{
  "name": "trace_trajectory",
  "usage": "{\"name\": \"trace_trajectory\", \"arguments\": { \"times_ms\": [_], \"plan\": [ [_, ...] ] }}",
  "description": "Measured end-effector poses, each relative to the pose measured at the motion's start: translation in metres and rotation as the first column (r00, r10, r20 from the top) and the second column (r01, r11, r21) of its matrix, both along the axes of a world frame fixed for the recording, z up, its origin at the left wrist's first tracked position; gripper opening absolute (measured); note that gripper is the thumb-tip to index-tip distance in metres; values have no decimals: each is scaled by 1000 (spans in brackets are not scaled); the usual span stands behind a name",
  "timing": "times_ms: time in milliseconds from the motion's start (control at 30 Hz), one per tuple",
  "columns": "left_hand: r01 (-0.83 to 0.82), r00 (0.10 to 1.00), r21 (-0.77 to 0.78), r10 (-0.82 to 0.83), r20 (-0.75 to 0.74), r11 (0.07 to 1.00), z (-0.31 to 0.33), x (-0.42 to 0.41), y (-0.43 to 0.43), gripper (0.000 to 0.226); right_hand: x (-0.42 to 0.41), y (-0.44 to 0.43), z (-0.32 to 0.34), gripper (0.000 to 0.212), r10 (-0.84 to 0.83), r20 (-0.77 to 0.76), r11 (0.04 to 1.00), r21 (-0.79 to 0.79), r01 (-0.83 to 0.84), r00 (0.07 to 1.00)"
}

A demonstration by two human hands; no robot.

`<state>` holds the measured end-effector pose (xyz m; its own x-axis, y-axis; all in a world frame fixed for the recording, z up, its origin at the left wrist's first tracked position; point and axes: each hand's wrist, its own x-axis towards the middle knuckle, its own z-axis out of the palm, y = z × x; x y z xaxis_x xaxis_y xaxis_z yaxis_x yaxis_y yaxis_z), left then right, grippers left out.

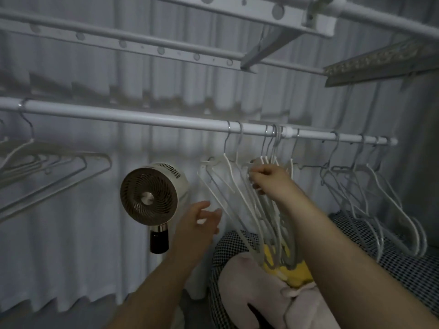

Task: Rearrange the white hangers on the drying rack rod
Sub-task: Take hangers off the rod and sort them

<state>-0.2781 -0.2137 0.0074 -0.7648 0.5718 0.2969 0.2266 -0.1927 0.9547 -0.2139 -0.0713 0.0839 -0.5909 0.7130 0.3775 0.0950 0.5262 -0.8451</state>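
- Head view: our right hand [268, 180] has its fingers curled round the middle bunch of white hangers [240, 186], just under the hooks that sit on the rod [142, 117].
- Our left hand [202, 219] is loose and empty, near that bunch's outer arm.
- Looks mid-job to us: the left clump [54, 167] and right clump [380, 198] hang unevenly spaced.

The rod [142, 117] runs above both hands. The fingers [256, 172] of the right hand [270, 180] grip the middle hangers [268, 210] just under their hooks, with the right hangers [380, 198] farther to their right and the left hangers [47, 167] far to their left. The left hand [197, 224] lies lower and leftward, its fingers [205, 205] just beside the outermost middle hanger, with the fan [149, 193] just left of them.
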Motion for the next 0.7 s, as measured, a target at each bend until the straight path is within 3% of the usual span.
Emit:
{"name": "trace_trajectory", "arguments": {
  "times_ms": [133, 200, 500, 700],
  "plan": [
    [-22, 993, -156, 4, -115, 988, -1, 18, 37, 78, -1, 5, 3, 30, 89, 98, 993, -85, -81, 991],
    [-5, 990, -208, -24, -138, 978, -2, 22, 47, 89, -2, 6, 3, 34, 105, 155, 993, -78, -94, 982],
    [72, 997, -140, -72, 6, 987, -9, 20, 34, 57, -18, -5, -5, 54, 226, 290, 974, -91, -209, 930],
    [35, 999, -39, -33, 37, 999, -7, 0, -3, 34, -39, -25, -9, 24, 259, 205, 962, -142, -233, 944]
  ]
}}
